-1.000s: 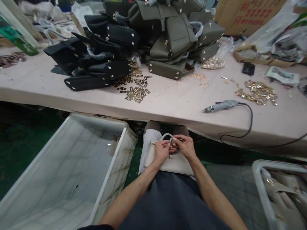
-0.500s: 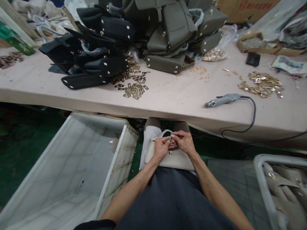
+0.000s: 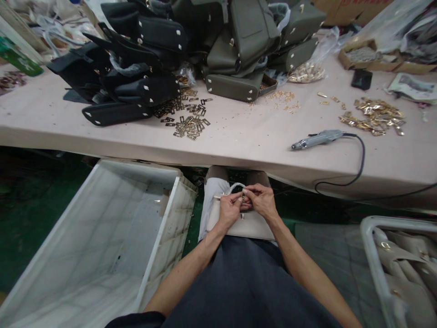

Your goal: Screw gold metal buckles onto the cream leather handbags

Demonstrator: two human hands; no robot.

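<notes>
**Fingers (image 3: pixel 234 199) pinched on a small metal fitting (image 3: pixel 243 196), above a pale bag (image 3: pixel 254 228)**

Bag lies across the lap (image 3: pixel 209 212), just below the table (image 3: pixel 235 141) edge; presumably the thighs serve as a rest, freeing both hands for small work.

Left hand (image 3: pixel 229 210): thumb and fingertips closed on the fitting from one side. Right hand (image 3: pixel 262 200): thumb and forefinger pinching it from the other. Two-sided hold probably steadies so small a part. Whether it is loose or joined to the bag, cannot tell; fingers cover it.

Handle (image 3: pixel 235 185) arches up beyond the hands, seemingly out of their way. Second metal piece (image 3: pixel 242 216) shows on the bag, on the body side of the fingers.

Corded power tool (image 3: pixel 316 139) rests on the table near a heap of gold-coloured parts (image 3: pixel 377 114), likely kept there for right-hand reach.
</notes>
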